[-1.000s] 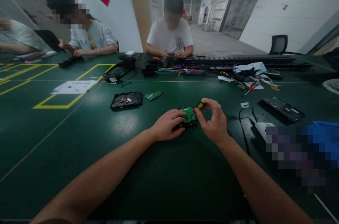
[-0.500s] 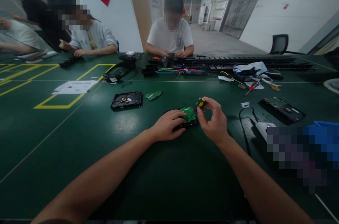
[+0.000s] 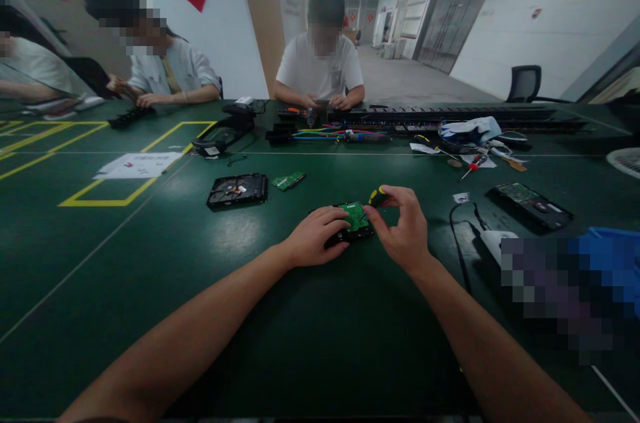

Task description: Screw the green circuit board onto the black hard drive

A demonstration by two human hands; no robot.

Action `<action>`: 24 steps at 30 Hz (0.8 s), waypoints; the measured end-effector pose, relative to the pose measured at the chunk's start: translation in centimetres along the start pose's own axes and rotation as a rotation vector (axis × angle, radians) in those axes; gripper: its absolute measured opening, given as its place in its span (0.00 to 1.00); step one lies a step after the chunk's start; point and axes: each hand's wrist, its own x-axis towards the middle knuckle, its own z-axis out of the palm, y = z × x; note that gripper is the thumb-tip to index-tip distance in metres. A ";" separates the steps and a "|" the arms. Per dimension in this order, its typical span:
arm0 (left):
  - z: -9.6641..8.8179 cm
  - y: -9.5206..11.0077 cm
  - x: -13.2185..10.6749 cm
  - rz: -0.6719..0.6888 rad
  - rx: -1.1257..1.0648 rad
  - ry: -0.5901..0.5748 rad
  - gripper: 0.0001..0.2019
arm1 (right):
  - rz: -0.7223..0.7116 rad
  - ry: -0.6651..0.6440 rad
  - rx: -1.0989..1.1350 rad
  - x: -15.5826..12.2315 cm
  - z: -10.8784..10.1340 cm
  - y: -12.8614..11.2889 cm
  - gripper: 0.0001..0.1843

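Head view: the left hand (image 3: 317, 235) lies over the near left edge of a black hard drive (image 3: 356, 219) with a green circuit board facing up, its grip closed on the casing and pressing it to the dark green tabletop (image 3: 300, 329). The right hand (image 3: 405, 229) has its grip pinched round a small black-and-yellow screwdriver (image 3: 377, 196), which stands tilted at the drive's one-o'clock corner.

Since half a second ago the handle has turned, so less yellow shows, and the thumb and fingertips have shifted on it. The drive and the left hand have not moved. This suggests the tool is being rolled on one spot rather than carried to another.

From the held drive:
- At ten o'clock lie a second, bare hard drive (image 3: 237, 189) and a loose green circuit board (image 3: 289, 180).
- At three o'clock lies a third drive (image 3: 530, 204).
- Farther off at ten o'clock, a white paper sheet (image 3: 137, 164) lies among yellow tape lines (image 3: 100, 199).
- At twelve o'clock, a person in a white T-shirt (image 3: 320, 69) sits behind coloured cables (image 3: 340, 136).

A bright corridor runs off behind that person.
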 end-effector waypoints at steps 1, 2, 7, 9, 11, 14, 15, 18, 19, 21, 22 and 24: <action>0.0 0.0 0.0 -0.005 0.004 -0.003 0.20 | -0.004 0.005 -0.004 0.1 -0.1 -0.1 0.29; 0.1 -0.1 0.0 -0.013 0.009 -0.004 0.21 | -0.006 0.010 -0.009 0.1 -0.1 -0.1 0.29; 0.3 -0.2 -0.1 -0.094 0.056 0.005 0.26 | 0.012 0.015 -0.014 0.2 -0.2 -0.6 0.27; 0.3 -0.1 -0.1 -0.114 0.060 -0.007 0.26 | 0.025 -0.003 -0.005 0.1 -0.1 -0.7 0.28; 0.2 -0.1 -0.2 -0.124 0.057 -0.023 0.26 | 0.042 -0.028 0.006 0.0 0.0 -0.7 0.29; 0.2 0.0 -0.2 -0.129 0.066 -0.039 0.26 | 0.054 -0.048 0.007 -0.1 0.1 -0.6 0.30; 0.2 0.0 -0.2 -0.128 0.068 -0.042 0.26 | 0.049 -0.045 0.002 -0.1 0.1 -0.5 0.30; 0.3 -0.1 -0.3 -0.120 0.063 -0.039 0.26 | 0.020 -0.016 -0.014 0.0 0.1 -0.5 0.28; 0.4 -0.1 -0.3 -0.117 0.061 -0.038 0.26 | 0.013 -0.007 -0.018 0.0 0.1 -0.5 0.28; 0.4 -0.2 -0.3 -0.112 0.059 -0.036 0.26 | 0.009 -0.001 -0.023 0.0 0.0 -0.5 0.28; 0.5 -0.2 -0.3 -0.111 0.057 -0.036 0.26 | 0.009 -0.001 -0.026 0.0 0.0 -0.5 0.28; 0.4 -0.2 -0.3 -0.112 0.055 -0.036 0.26 | 0.005 -0.001 -0.030 0.1 0.0 -0.5 0.28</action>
